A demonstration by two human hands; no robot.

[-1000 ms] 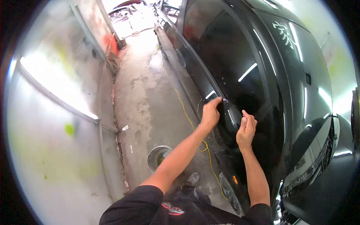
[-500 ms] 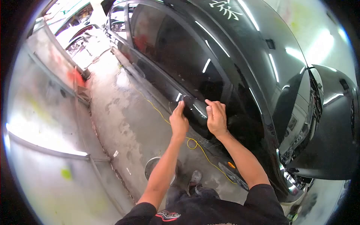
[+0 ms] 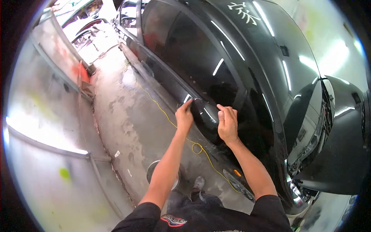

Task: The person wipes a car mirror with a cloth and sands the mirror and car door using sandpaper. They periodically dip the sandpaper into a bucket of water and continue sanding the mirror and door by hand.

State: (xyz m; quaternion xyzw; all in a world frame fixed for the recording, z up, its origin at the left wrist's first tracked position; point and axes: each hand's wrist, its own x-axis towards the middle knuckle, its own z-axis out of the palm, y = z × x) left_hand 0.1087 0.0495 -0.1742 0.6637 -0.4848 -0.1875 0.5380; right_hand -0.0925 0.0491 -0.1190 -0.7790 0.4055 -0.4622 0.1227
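A glossy black car [image 3: 247, 65] fills the right half of the head view. Its black side mirror [image 3: 205, 114] juts out from the door. My left hand [image 3: 184, 115] rests on the mirror's left edge, fingers curled against it. My right hand [image 3: 227, 124] touches the mirror's right side, fingers bent and pressed to the housing. Whether either hand holds a small item I cannot tell. White characters [image 3: 243, 11] are written on the windscreen.
A yellow cable [image 3: 170, 121] runs along the concrete floor [image 3: 123, 116] beside the car. A round metal bucket [image 3: 154, 174] stands by my feet. A pale booth wall [image 3: 42, 127] closes the left side. The car's raised bonnet [image 3: 340, 147] is at right.
The view swung from the first frame, bringing the bonnet into sight. Both hands stayed on the mirror; my right hand shifted slightly right and lower along the housing.
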